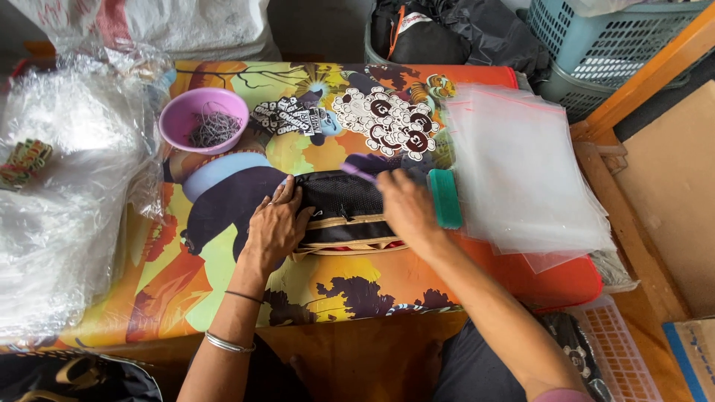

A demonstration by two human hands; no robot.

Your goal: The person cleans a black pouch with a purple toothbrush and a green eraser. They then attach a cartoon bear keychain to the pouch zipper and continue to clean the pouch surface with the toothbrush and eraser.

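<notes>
Black mesh pouch (344,212): left hand (274,227) presses flat on it, right hand (406,208) pinches a purple tool (357,173) above it.

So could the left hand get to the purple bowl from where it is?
Probably yes. The left hand rests on the black mesh pouch, and the purple bowl of thin metal wire bits sits farther up the table on that same side. Only bare patterned tabletop lies between them.
</notes>
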